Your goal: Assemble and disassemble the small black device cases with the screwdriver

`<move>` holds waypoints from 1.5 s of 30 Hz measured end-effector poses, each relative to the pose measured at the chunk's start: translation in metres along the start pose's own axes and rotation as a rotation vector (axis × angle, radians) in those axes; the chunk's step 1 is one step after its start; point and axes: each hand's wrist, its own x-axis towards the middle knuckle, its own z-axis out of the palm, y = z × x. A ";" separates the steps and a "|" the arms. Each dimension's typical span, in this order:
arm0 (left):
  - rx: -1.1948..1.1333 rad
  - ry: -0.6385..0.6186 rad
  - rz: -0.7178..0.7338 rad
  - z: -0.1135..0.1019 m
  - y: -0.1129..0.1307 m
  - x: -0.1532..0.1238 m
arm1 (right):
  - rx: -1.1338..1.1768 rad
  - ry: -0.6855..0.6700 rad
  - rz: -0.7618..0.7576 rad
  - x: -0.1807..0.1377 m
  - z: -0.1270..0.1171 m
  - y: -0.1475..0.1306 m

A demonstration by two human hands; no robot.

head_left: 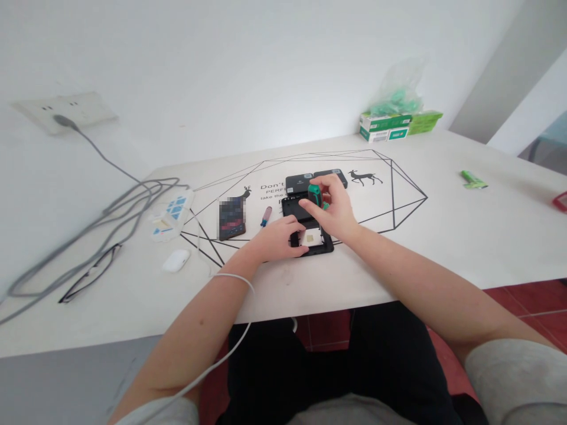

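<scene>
An opened black plastic case (326,243) lies on the white table in front of me, with a white square piece (311,237) bearing a small chip-like patch in its near half. My left hand (282,238) is closed at the left edge of this case, thumb along the near side. My right hand (339,208) is wrapped round the green and black handle of a screwdriver (315,192), held upright over the case. The tip of the screwdriver is hard to make out against the dark plastic.
Two black boxes (299,183) lie just beyond the case. Leftward are a small screwdriver (266,216), a phone (231,218), a power strip (170,215), a white earphone case (176,260), glasses (91,273) and grey cable (133,203). A white cable (248,330) crosses my left forearm. Green-white boxes (385,123) stand back right.
</scene>
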 end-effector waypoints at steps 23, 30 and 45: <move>-0.017 -0.018 -0.011 -0.002 0.002 -0.001 | 0.303 -0.013 0.098 -0.001 0.000 0.001; -0.014 -0.029 -0.014 -0.002 0.002 -0.001 | 0.283 0.008 0.111 -0.001 0.002 0.003; -0.002 -0.018 -0.015 0.000 0.000 -0.001 | 0.191 0.044 0.093 -0.002 0.003 0.000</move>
